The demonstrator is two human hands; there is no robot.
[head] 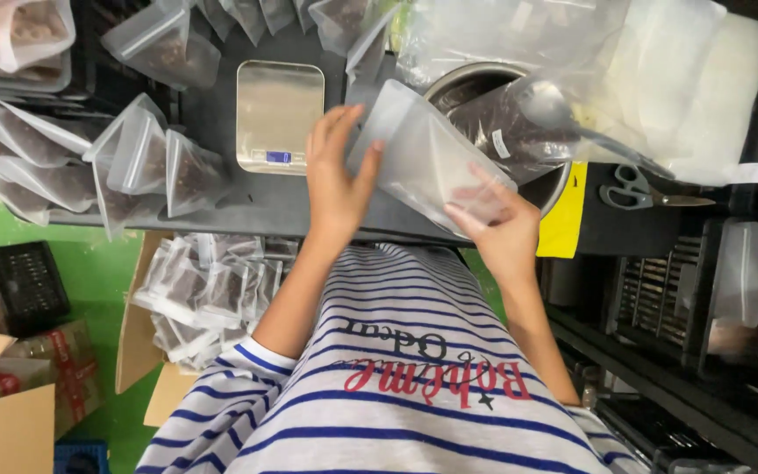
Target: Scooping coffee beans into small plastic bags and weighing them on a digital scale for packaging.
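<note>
Frosted empty pouch (427,158) centre, filled pouches (146,162) left, blue scale screen (278,157)

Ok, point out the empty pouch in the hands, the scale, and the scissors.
empty pouch (427,158), head view, middle of its frosted face.
scale (279,105), head view, centre of its steel platform.
scissors (629,186), head view, on the handle loops.

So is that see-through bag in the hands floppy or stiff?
Probably floppy and light. The clear bag looks empty and thin, and both the left hand and the right hand steady it. Its shiny plastic might be a bit slippery. The filled bags beside the scale stand up, so an empty one would likely tip.
</note>
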